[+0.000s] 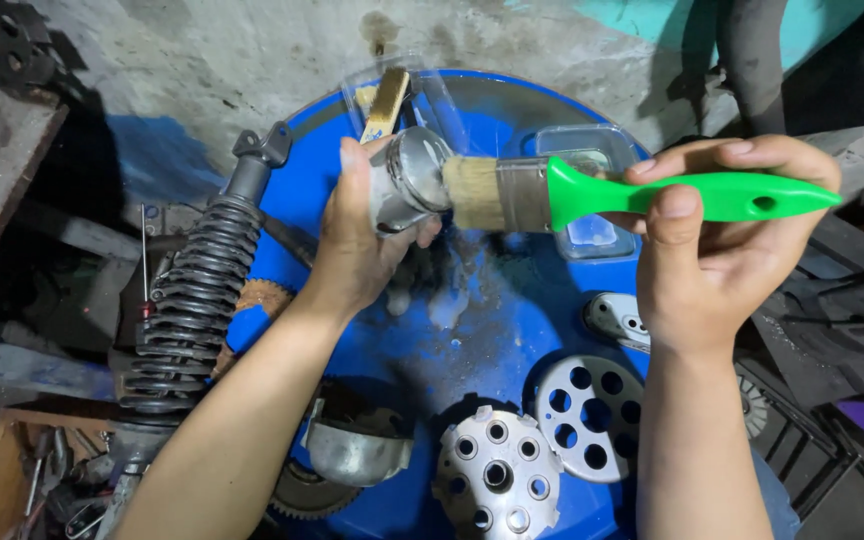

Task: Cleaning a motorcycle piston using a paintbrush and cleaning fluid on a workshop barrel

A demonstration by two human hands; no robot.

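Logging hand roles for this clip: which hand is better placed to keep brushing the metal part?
Right, probably. The right hand grips the green-handled brush, its bristles against the metal cylinder. The left hand is wrapped around that cylinder, holding it above the blue drum.

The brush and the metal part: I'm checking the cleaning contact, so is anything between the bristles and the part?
Nothing visible. The green-handled brush in the right hand meets the metal part held by the left hand directly.

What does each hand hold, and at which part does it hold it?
The left hand grips a round grey metal part around its side. The right hand holds a paintbrush by its green handle, bristles against the part.
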